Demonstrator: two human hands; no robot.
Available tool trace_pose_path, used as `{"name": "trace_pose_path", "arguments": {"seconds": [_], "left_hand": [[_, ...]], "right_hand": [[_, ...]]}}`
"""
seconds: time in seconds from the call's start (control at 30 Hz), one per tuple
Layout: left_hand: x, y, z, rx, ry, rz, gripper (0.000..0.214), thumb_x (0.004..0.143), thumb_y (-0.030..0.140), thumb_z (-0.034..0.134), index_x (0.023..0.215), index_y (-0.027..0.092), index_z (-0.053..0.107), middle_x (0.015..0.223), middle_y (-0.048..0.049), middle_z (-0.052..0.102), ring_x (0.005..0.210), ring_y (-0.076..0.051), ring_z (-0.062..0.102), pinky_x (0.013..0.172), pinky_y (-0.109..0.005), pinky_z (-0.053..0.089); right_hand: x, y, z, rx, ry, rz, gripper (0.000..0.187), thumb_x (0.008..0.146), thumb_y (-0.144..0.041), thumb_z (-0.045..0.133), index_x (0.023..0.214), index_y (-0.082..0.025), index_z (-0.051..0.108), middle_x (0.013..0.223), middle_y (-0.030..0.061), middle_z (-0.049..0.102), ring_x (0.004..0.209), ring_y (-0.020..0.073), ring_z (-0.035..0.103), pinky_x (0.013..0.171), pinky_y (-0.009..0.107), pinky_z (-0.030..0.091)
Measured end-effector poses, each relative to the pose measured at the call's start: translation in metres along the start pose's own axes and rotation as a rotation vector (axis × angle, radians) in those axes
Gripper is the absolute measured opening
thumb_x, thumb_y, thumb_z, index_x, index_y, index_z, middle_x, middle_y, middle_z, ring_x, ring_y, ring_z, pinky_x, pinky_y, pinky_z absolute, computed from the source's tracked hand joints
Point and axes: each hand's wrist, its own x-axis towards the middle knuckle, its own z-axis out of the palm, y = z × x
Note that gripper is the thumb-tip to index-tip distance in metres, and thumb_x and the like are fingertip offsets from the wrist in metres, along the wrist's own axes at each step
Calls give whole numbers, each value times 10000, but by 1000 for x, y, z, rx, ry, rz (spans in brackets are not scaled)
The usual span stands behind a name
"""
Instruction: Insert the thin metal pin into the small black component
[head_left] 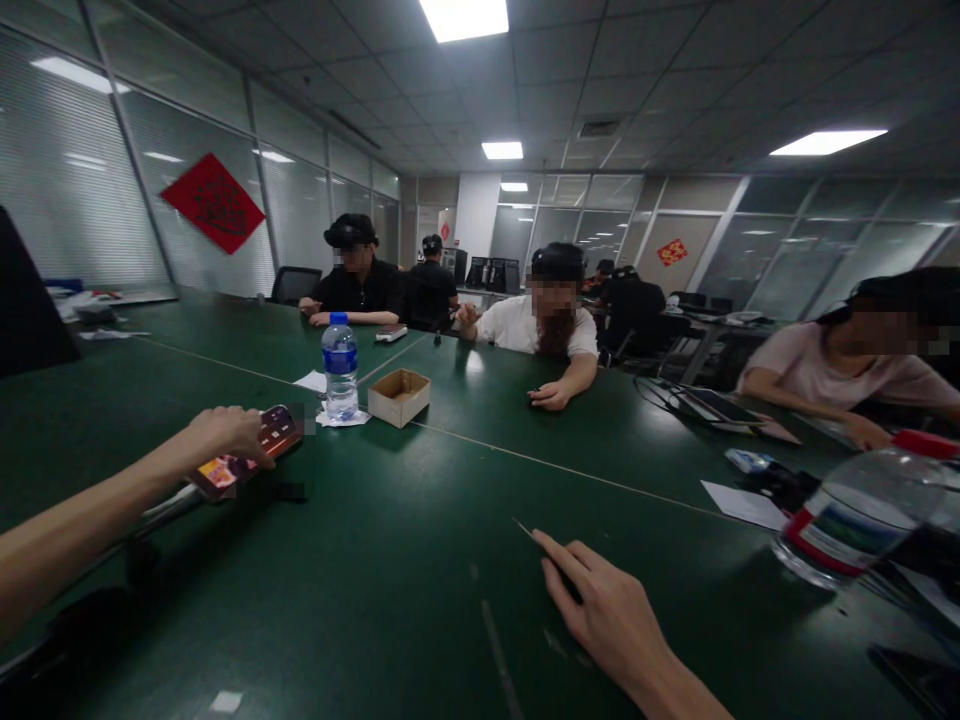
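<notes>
Left hand (225, 433) curls shut over a lit smartphone (255, 450), off the left side of the green table (390, 590). Right hand (611, 610), fingers nearly straight, lies along a thin dark stick (525, 530), whether gripping it, can't tell. Water bottle (340, 365) and cardboard box (399, 396) stand mid-table, and a person in a white shirt (525, 325) leans on the far edge, in a glass-walled office.

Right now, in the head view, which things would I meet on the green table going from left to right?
From the left: left hand holding phone → water bottle → cardboard box → right hand → paper sheet → bottle with red cap.
</notes>
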Motion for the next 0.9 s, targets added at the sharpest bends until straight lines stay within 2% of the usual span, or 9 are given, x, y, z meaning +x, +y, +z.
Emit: {"name": "trace_pose_path", "arguments": {"seconds": [0.1,0.3,0.5,0.7,0.9], "left_hand": [[-6,2,-4,183,-92,12,822,556,632,705,1112,44,563,1043,-192,595,876,-295,537,790,-380,413],[-15,-4,-9,254,-74,85,787,604,593,679,1175,73,522,1142,-186,567,995,-309,498,835,-349,377],[-17,-11,-11,284,-57,136,774,657,576,656,1247,108,478,1148,-148,567,998,-282,492,836,-320,348],[-23,-8,-10,269,-36,115,761,676,615,641,1211,90,506,1148,-147,559,991,-265,480,849,-308,339],[-35,0,-17,285,48,117,813,691,729,543,1108,31,540,1120,-181,548,1004,-289,472,904,-372,346]], "right_hand": [[0,0,-1,9,6,5,411,972,-332,313,1255,-172,564,830,55,629,618,105,587,529,188,462],[-1,0,-2,27,39,3,401,969,-350,332,1227,-179,586,826,54,638,604,97,579,523,174,459],[1,-1,-4,27,46,-7,404,970,-353,324,1221,-179,588,810,52,639,586,99,578,495,175,453],[1,0,-3,23,60,-8,398,969,-359,331,1216,-190,593,813,47,639,591,100,583,494,178,458],[0,2,2,6,38,-1,400,968,-362,328,1217,-183,586,802,44,624,591,105,584,503,190,464]]}}
